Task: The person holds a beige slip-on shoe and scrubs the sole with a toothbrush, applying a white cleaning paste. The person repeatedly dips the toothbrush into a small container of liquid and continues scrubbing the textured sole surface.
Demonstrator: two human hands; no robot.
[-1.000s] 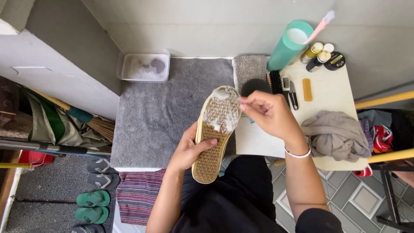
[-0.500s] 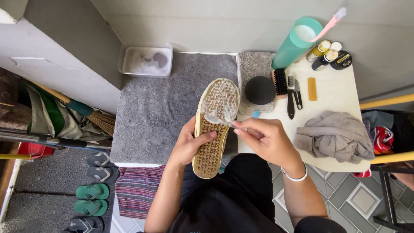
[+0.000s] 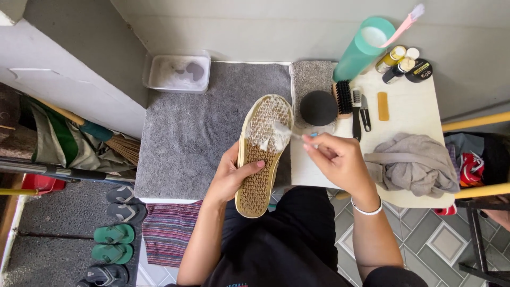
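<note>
Shoe (image 3: 261, 154) is held sole-up over the lap, just left of the white worktop (image 3: 409, 114), toe pointing far. Left hand (image 3: 231, 178) fingers wrapped round its mid/heel edge, thumb across the tread. Right hand (image 3: 340, 159) fingers pinched shut on a small brush (image 3: 284, 130), bristles on the foamy toe area. To do it well, I'd say: keep the sole steady w/ the left, short strokes along the tread grooves, work toe to heel; foam only covers the far half so far.
</note>
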